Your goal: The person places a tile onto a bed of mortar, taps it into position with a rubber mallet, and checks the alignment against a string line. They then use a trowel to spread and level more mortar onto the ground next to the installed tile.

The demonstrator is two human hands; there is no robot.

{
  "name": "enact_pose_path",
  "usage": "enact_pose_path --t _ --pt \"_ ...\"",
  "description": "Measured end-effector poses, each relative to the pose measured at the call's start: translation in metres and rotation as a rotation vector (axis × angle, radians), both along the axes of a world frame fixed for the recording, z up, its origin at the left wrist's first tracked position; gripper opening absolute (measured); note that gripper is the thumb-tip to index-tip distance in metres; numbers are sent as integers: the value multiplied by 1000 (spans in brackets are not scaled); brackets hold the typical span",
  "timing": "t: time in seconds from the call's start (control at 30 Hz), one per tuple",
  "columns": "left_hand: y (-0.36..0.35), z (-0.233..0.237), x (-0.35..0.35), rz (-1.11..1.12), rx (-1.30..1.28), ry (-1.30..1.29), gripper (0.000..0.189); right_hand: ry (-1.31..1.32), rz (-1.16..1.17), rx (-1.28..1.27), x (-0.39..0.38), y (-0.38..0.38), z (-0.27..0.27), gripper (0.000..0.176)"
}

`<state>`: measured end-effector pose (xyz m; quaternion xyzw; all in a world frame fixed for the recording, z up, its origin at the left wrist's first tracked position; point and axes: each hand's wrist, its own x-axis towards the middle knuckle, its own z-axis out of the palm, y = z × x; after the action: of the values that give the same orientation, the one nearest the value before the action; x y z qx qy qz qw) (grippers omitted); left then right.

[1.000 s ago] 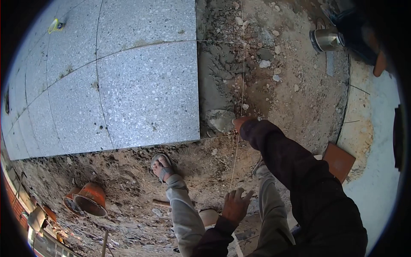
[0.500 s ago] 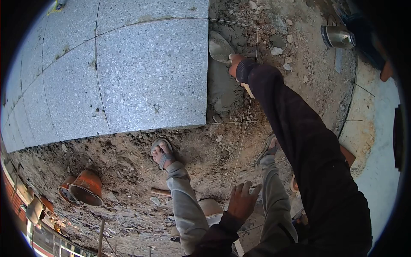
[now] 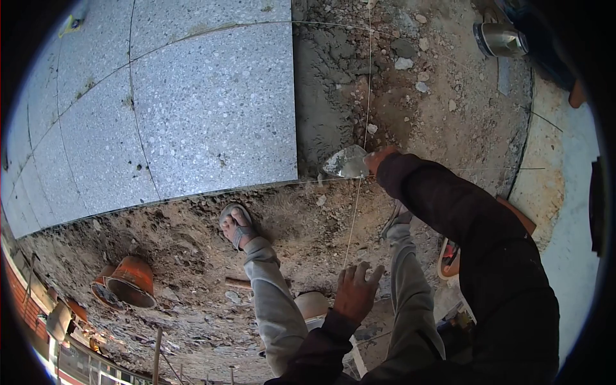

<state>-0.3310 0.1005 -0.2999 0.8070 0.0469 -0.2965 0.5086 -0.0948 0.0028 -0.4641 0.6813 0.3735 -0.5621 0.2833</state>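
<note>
My right hand is closed round the handle of a pointed trowel. The blade is over the near end of a strip of wet grey mortar, close to the corner of a speckled grey tile. My left hand hangs in front of my body with its fingers apart, holding nothing. A thin string line runs lengthwise just beyond its fingertips and passes by the trowel.
Two orange buckets lie tipped at the left. A wooden-handled tool rests on the dirt near my foot. At the upper right stands a metal pail beside another person's dark clothing. Loose stones dot the soil.
My right hand has drawn the trowel nearer along the mortar, from the far part of the strip to its near end. The mortar there looks smoother. My left hand has barely moved.
</note>
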Motion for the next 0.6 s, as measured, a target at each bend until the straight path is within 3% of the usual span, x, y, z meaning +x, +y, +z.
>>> enact_pose_path --t 0.07,0.17,0.27,0.37,0.47,0.53,0.57,0.6 --pt "3 2 1 5 -2 -13 40 10 183 -66 19 11 3 26" --pt "3 -1 -3 20 11 -9 41 -98 -15 68 50 5 23 23" --pt "4 5 0 25 -40 11 42 -179 -523 587 47 -60 -26 40" --pt "3 3 0 21 -29 21 42 77 -1544 235 59 -4 6 49" --pt "2 2 1 22 -23 22 42 111 -2176 434 57 13 -34 54" --pt "2 1 2 -8 -26 38 42 19 -2162 400 59 47 -38 55" --pt "-1 2 1 -26 -38 46 42 169 -2341 498 54 40 -55 57" --pt "-4 4 -1 -18 -52 51 42 99 -2085 364 53 40 -53 56"
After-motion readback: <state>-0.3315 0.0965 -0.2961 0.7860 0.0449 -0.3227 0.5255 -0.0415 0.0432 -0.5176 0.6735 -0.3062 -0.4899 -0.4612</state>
